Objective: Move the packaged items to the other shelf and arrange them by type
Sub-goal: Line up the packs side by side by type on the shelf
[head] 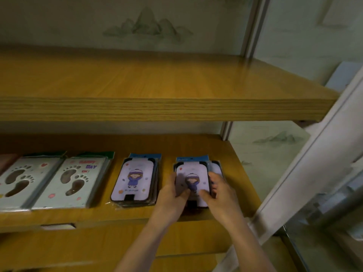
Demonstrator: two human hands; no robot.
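On the lower wooden shelf (137, 146) lies a row of packaged items. At the right end sits a stack of purple cartoon-girl packs (192, 171). My left hand (170, 193) grips its left edge and my right hand (218, 191) grips its right edge, both thumbs on the top pack. Another pack (216, 167) pokes out to the right beneath it. To the left lies a second stack of the same purple packs (134, 180). Further left are two white footprint packs (78, 179) (23, 177).
The upper wooden shelf (157, 81) juts out above the row. A white frame post (306, 169) slants down on the right, close to my right forearm. A pink item (5, 160) shows at the far left edge. A lower board (117, 248) runs below.
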